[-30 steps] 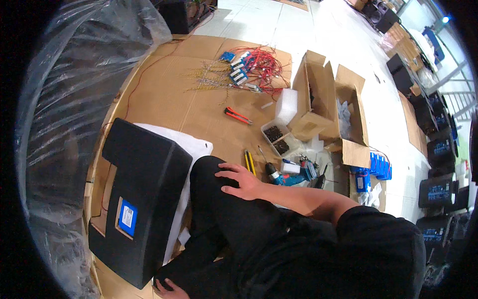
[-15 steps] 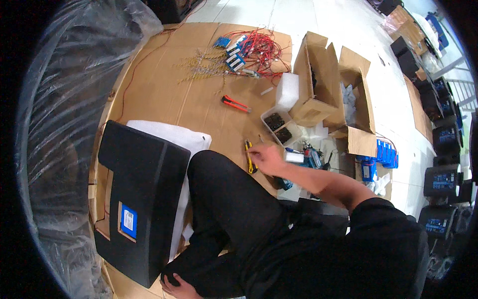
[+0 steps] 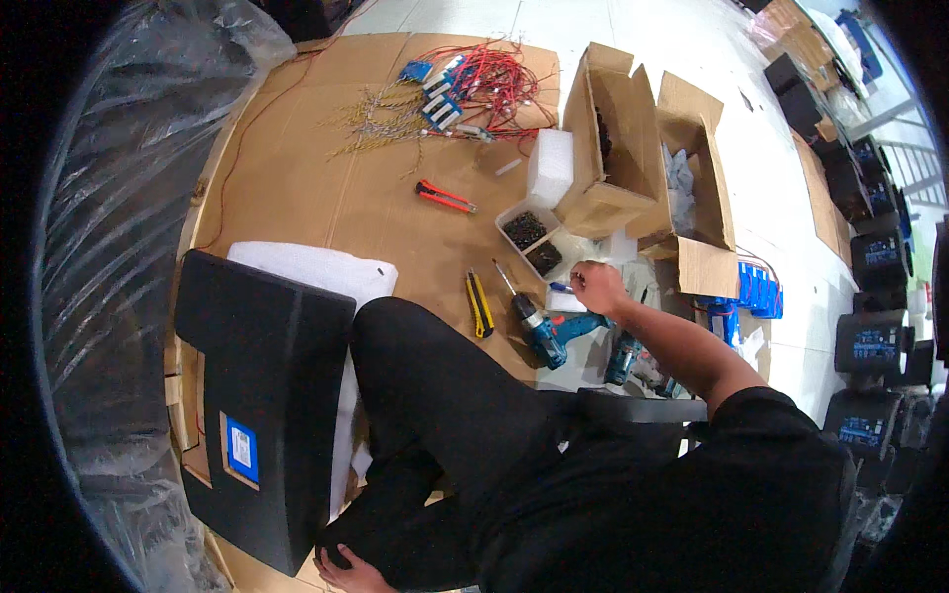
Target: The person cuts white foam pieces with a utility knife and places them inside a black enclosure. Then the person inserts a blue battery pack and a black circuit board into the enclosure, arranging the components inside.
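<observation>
Just left of the right hand [image 3: 597, 287]'s curled fingers lies a blue pen-like item [image 3: 561, 288], over a white block [image 3: 565, 300] – whether they grip it cannot be told. Its long axis runs left to right, one end toward the fingers, tip unclear. Farther left, past the drill [image 3: 546, 338], the yellow knife [image 3: 480, 304] lies free – the right hand has moved off it. Well apart, the left hand [image 3: 353, 572] rests on the leg [image 3: 425, 366], fingers slightly parted.

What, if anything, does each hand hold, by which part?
The left hand rests on the leg, apparently empty; whether the right hand grips the blue pen-shaped item cannot be told.
</observation>
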`<state>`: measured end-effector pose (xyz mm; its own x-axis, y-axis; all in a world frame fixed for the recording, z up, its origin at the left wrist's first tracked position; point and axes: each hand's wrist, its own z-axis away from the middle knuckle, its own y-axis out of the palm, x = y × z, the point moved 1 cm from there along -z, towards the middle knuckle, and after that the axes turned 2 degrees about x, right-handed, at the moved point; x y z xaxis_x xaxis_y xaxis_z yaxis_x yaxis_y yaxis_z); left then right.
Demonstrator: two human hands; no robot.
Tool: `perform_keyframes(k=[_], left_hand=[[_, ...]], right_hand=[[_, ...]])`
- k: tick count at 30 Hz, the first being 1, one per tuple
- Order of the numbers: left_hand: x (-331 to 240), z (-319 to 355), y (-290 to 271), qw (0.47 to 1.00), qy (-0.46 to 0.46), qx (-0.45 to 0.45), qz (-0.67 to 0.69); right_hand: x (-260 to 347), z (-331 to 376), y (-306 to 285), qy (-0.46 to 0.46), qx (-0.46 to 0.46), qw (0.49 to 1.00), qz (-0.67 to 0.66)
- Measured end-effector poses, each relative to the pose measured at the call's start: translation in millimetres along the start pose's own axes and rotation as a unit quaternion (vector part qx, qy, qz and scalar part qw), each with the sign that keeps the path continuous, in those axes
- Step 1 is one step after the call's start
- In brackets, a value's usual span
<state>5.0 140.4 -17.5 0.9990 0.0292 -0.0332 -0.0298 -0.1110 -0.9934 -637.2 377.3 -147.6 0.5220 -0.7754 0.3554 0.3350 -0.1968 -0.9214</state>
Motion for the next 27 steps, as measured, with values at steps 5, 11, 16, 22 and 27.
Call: perform_keyframes(k=[5, 11, 16, 22, 27], left_hand=[[19.4, -3.1, 6.6, 1.000, 0.008, 0.014, -0.005], [14.0, -2.5, 10.5, 1.000, 0.000, -0.003, -0.009], [6.8, -2.1, 7.2, 1.000, -0.024, 0.014, 0.008], [13.7, -0.2, 8.9, 1.000, -0.019, 0.003, -0.017], [21.3, -2.5, 14.4, 1.000, -0.025, 0.010, -0.014]], right_hand=[[-20.7, 5.8, -8.4, 0.076, 0.007, 0.997, 0.027], [-59.8, 8.5, -6.7, 0.122, -0.014, 0.991, 0.050], [-63.8, -2.5, -12.4, 0.095, -0.077, 0.992, 0.034], [-23.5, -1.9, -14.7, -0.009, -0.023, 1.000, -0.010], [23.9, -9.5, -15.1, -0.135, -0.110, 0.985, -0.016]])
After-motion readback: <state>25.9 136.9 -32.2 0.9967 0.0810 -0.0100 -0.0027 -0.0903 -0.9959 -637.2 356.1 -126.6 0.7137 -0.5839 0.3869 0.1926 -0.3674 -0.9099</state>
